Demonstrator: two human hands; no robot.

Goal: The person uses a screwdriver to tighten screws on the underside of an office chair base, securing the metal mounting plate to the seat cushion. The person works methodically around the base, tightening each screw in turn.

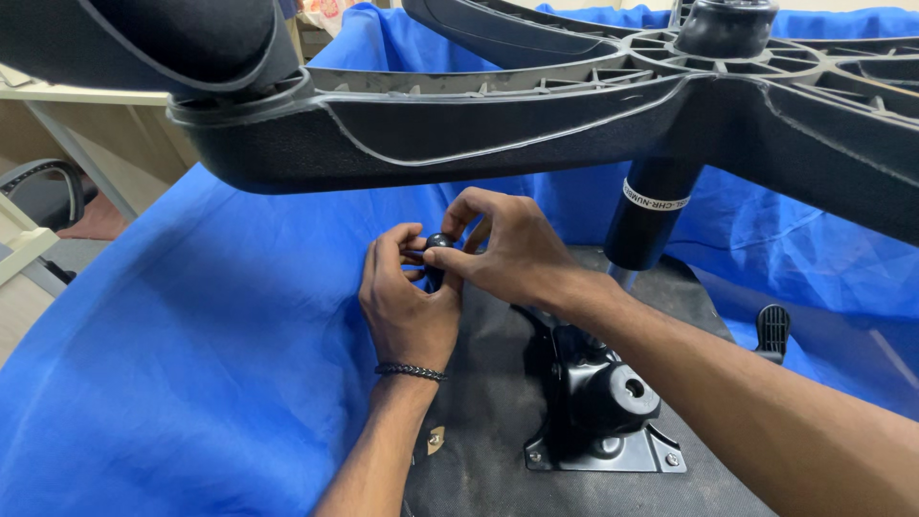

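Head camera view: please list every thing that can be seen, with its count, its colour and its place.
star-shaped chair base: one, black, across the top, legs spread.
gas lift cylinder: one, black with a white label band, upright, right of centre.
seat mechanism plate: one, black metal, on the seat underside, lower centre.
lever handle: one, black, right of the plate.
seat underside: one, dark grey fabric, lying on the cloth.
cloth: one, blue, under everything.
round knob: one, black, between both hands' fingers.
armrest of another chair: one, black, far left.
bracelet: one, dark, on the left wrist.
left hand: one, gripping the knob.
right hand: one, pinching the knob.
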